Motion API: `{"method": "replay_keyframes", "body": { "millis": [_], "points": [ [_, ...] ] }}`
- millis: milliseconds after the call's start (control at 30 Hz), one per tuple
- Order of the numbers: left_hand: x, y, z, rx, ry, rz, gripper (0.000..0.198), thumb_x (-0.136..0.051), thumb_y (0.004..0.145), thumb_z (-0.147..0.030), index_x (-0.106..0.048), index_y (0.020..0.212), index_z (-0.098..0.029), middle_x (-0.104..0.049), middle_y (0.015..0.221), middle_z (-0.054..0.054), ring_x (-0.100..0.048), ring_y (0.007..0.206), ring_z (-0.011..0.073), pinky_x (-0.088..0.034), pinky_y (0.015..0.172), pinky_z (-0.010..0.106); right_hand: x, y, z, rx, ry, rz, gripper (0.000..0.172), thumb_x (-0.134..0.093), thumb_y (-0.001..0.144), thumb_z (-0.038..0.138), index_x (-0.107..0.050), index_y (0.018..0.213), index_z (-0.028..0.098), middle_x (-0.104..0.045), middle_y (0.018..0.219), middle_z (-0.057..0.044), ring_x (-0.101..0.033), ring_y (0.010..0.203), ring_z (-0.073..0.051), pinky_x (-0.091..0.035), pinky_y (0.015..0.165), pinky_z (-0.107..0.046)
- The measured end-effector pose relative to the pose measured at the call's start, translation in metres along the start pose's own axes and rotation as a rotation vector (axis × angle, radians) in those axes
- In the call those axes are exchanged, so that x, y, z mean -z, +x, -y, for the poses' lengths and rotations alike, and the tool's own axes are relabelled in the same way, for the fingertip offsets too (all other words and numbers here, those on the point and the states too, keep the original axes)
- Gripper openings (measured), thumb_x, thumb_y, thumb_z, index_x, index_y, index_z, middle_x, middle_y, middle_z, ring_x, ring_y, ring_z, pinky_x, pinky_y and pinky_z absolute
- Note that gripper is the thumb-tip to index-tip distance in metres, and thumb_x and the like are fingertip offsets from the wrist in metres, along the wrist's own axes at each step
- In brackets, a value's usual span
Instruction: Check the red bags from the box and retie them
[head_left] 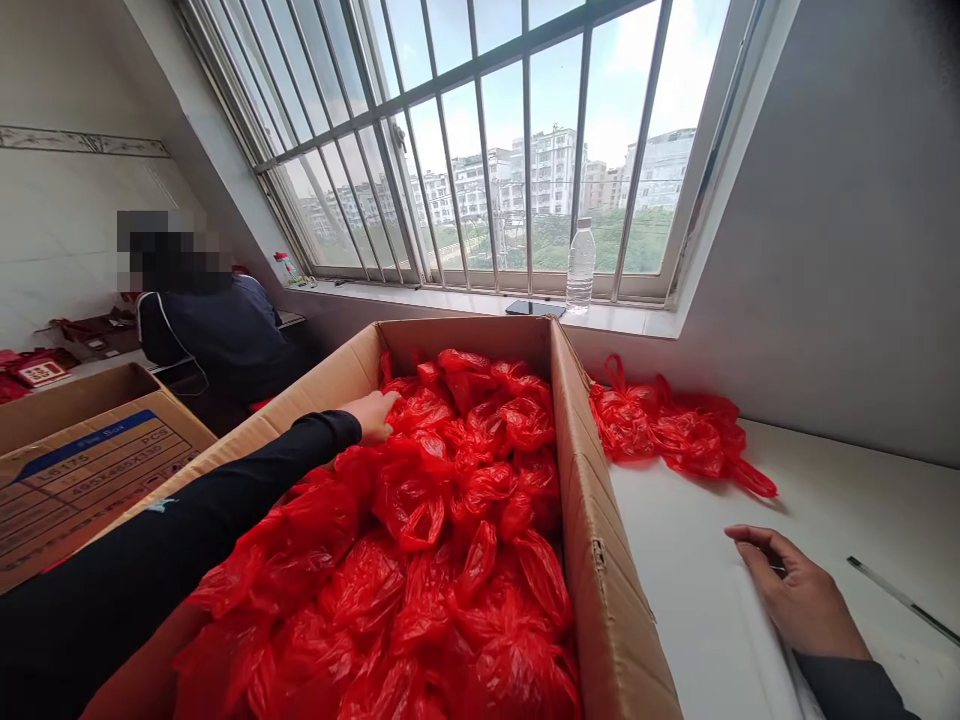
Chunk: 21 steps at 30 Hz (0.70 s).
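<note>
A large cardboard box (615,600) full of knotted red plastic bags (420,490) stands before me. My left hand (373,415) reaches into it from the left, its fingers drawn together on a red bag near the far left corner. The fingertips are partly hidden. To the right of the box, my right hand (802,590) rests low over the white table (675,540). Its fingers are curled, with thumb and index close together at a pale edge; what they hold, if anything, I cannot make out.
More red bags (667,425) lie on the table against the wall. A pen (900,600) is right of my right hand. On the windowsill stand a water bottle (580,268) and a dark phone (534,308). Another box (97,480) and a seated person (217,325) are on the left.
</note>
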<state>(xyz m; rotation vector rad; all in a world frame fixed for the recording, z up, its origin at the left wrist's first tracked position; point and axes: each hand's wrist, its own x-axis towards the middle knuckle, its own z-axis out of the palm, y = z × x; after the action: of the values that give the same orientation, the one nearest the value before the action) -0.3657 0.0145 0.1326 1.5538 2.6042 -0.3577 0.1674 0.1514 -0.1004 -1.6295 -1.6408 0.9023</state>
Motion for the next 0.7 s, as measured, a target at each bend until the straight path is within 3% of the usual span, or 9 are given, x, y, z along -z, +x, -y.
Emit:
{"method": "replay_keyframes", "body": {
  "millis": [100, 233, 300, 367, 433, 567, 700],
  "points": [
    [0.008, -0.007, -0.026, -0.123, -0.01, -0.019, 0.05, -0.052, 0.081, -0.027, -0.053, 0.13, -0.014, -0.061, 0.129, 0.018, -0.059, 0.118, 0.0297, -0.043, 0.103, 0.04, 0.0, 0.0, 0.0, 0.017, 0.014, -0.011, 0.045, -0.056, 0.071, 0.056, -0.072, 0.099, 0.025, -0.076, 0.1, -0.005, -0.069, 0.09, -0.026, -0.051, 0.076, -0.036],
    [0.001, -0.024, -0.04, -0.294, -0.03, 0.304, 0.03, -0.069, 0.065, -0.022, -0.072, 0.095, -0.021, -0.074, 0.092, 0.004, -0.067, 0.089, 0.0234, -0.051, 0.084, 0.03, 0.0, 0.001, 0.0, 0.014, 0.029, -0.011, 0.046, -0.056, 0.069, 0.056, -0.072, 0.098, 0.025, -0.075, 0.101, -0.005, -0.069, 0.094, -0.026, -0.051, 0.076, -0.035],
    [0.001, -0.029, -0.036, -0.305, -0.038, 0.473, 0.02, -0.07, 0.057, -0.013, -0.073, 0.076, -0.019, -0.072, 0.073, 0.002, -0.067, 0.076, 0.0214, -0.051, 0.071, 0.027, 0.0, 0.001, 0.0, 0.011, 0.026, -0.008, 0.046, -0.055, 0.07, 0.056, -0.072, 0.098, 0.025, -0.075, 0.1, -0.004, -0.069, 0.091, -0.026, -0.051, 0.075, -0.035],
    [0.007, -0.028, -0.03, -0.287, -0.05, 0.559, 0.02, -0.067, 0.056, -0.008, -0.073, 0.072, -0.018, -0.071, 0.067, 0.0, -0.066, 0.072, 0.0197, -0.051, 0.065, 0.024, -0.001, 0.001, 0.001, 0.019, 0.03, -0.011, 0.045, -0.055, 0.071, 0.056, -0.072, 0.098, 0.025, -0.074, 0.098, -0.004, -0.069, 0.089, -0.025, -0.051, 0.074, -0.034],
    [0.018, -0.022, -0.024, -0.242, -0.055, 0.536, 0.024, -0.062, 0.062, -0.008, -0.073, 0.08, -0.018, -0.071, 0.071, 0.001, -0.067, 0.073, 0.0185, -0.051, 0.064, 0.023, -0.001, 0.001, 0.002, 0.027, 0.034, -0.016, 0.043, -0.054, 0.072, 0.055, -0.072, 0.097, 0.025, -0.074, 0.097, -0.004, -0.068, 0.086, -0.024, -0.05, 0.073, -0.033],
    [0.033, -0.011, -0.009, -0.042, -0.024, 0.38, 0.018, -0.057, 0.08, -0.019, -0.068, 0.092, -0.013, -0.069, 0.074, 0.006, -0.065, 0.063, 0.02, -0.053, 0.056, 0.029, -0.002, 0.0, 0.0, 0.05, 0.052, -0.024, 0.042, -0.054, 0.073, 0.054, -0.071, 0.097, 0.025, -0.073, 0.099, -0.004, -0.067, 0.085, -0.023, -0.049, 0.073, -0.033],
    [0.017, -0.015, 0.011, 0.086, -0.018, 0.324, 0.025, -0.068, 0.086, -0.033, -0.067, 0.095, -0.01, -0.067, 0.077, 0.006, -0.065, 0.064, 0.0176, -0.056, 0.058, 0.031, -0.002, 0.002, -0.005, 0.049, 0.048, -0.028, 0.042, -0.054, 0.073, 0.054, -0.072, 0.097, 0.025, -0.073, 0.099, -0.005, -0.067, 0.084, -0.023, -0.049, 0.071, -0.033]
  ]
}}
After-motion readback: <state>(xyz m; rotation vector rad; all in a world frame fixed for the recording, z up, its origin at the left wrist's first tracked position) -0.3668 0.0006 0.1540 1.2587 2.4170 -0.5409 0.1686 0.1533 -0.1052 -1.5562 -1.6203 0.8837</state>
